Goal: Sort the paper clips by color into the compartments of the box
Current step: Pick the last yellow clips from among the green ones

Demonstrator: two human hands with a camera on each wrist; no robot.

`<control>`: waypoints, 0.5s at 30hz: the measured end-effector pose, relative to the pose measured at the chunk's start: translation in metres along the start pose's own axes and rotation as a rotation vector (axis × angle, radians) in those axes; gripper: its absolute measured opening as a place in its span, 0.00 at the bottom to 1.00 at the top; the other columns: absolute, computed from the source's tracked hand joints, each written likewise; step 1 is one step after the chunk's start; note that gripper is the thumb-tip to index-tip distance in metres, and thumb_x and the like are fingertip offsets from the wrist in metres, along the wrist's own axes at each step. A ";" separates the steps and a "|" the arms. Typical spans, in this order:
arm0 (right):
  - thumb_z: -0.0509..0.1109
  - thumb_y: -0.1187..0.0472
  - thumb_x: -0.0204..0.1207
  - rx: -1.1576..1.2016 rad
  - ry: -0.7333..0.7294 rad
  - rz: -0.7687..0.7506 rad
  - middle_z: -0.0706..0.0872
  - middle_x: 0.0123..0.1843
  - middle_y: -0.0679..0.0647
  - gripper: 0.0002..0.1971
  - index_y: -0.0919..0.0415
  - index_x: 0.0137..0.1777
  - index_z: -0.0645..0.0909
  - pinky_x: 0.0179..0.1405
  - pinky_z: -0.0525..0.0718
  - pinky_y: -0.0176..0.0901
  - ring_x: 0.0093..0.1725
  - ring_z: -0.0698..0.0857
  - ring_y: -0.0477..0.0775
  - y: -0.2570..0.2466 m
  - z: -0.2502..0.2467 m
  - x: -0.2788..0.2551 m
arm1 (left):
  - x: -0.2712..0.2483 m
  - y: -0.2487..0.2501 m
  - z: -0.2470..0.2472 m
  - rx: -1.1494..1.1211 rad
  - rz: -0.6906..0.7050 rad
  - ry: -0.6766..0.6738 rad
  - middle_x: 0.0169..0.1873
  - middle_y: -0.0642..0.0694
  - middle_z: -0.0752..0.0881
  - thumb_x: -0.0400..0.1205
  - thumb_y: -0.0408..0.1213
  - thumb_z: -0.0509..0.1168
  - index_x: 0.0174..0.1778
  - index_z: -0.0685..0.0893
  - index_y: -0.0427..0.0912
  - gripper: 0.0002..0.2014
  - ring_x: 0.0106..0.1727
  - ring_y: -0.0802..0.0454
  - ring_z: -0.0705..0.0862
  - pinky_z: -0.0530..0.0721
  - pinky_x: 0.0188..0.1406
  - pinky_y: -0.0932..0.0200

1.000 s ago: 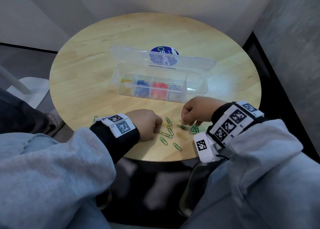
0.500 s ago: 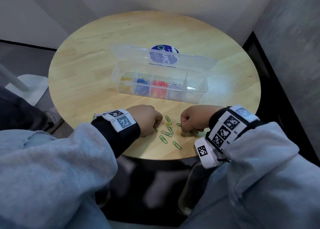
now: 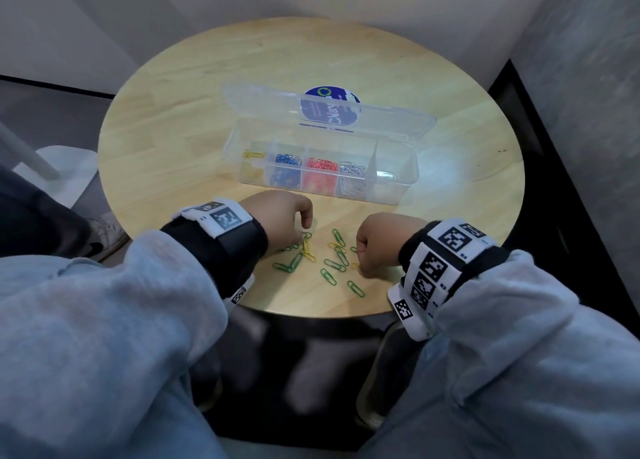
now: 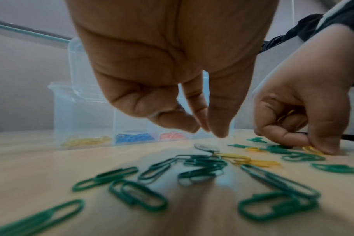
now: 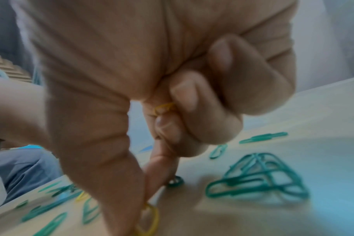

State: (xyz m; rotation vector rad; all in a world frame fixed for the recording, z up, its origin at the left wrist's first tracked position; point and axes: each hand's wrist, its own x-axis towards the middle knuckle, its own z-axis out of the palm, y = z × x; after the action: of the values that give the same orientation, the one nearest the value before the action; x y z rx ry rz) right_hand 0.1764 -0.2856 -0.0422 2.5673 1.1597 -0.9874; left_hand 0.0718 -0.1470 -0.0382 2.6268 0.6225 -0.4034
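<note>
Loose paper clips (image 3: 334,261) lie scattered near the counter's (image 3: 194,119) near edge, green mixed with a few yellow, between and under my two hands. A green pair (image 3: 289,264) lies nearer the left hand, and single greens (image 3: 355,288) sit closest to the edge. In the left wrist view the green clips (image 4: 144,196) fill the foreground, with yellow ones (image 4: 257,162) further in.

The box (image 3: 398,181) sits at the counter's centre, clear plastic, with its lid (image 3: 263,103) open toward the far edge and a blue round label (image 3: 329,112) on it. Its compartments run in a row: the leftmost holds yellow clips (image 3: 253,153), then blue clips (image 3: 287,160), red clips (image 3: 322,164) and silver clips (image 3: 352,169). In the rightmost compartment I can make out only a pale glint.

My left hand (image 3: 280,217) hovers over the clips, fingers (image 4: 218,121) loosely curled and pointing down, tips just above the counter and holding nothing that I can see. My right hand (image 3: 381,242) is fisted low near the near edge. Thumb and forefinger come together on a yellow clip (image 5: 150,222) lying on the counter, and the curled fingers keep another yellow clip (image 5: 164,107) tucked against the palm. The right wrist view is blurred, so I cannot tell whether more are held. A tangle of green clips (image 5: 259,177) lies just beside that hand.

Both wrists wear bands with black and white markers (image 3: 450,238) over grey sleeves (image 3: 104,320).
</note>
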 end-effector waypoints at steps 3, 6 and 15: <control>0.74 0.60 0.64 0.038 -0.030 -0.003 0.88 0.34 0.56 0.04 0.61 0.35 0.85 0.50 0.88 0.51 0.41 0.88 0.56 0.005 -0.002 0.000 | -0.003 0.006 0.004 0.076 0.101 -0.057 0.44 0.51 0.78 0.76 0.34 0.66 0.48 0.82 0.54 0.09 0.46 0.49 0.78 0.77 0.44 0.54; 0.76 0.61 0.62 0.167 -0.035 0.002 0.83 0.28 0.49 0.04 0.57 0.31 0.83 0.45 0.85 0.47 0.33 0.81 0.50 0.011 -0.012 -0.004 | -0.004 0.012 0.008 0.211 0.171 -0.121 0.47 0.52 0.75 0.76 0.38 0.68 0.53 0.82 0.55 0.12 0.50 0.49 0.78 0.79 0.49 0.52; 0.74 0.59 0.69 0.308 0.038 -0.037 0.80 0.30 0.46 0.05 0.56 0.34 0.81 0.35 0.76 0.37 0.31 0.75 0.44 0.014 -0.017 -0.006 | 0.003 0.012 0.009 0.351 0.129 -0.090 0.56 0.49 0.80 0.74 0.47 0.73 0.52 0.84 0.48 0.13 0.59 0.47 0.79 0.72 0.42 0.56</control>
State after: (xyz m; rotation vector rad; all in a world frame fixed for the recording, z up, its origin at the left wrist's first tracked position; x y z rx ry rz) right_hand 0.1920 -0.2918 -0.0267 2.8185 1.1479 -1.2165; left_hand 0.0791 -0.1599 -0.0430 2.9387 0.3779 -0.6372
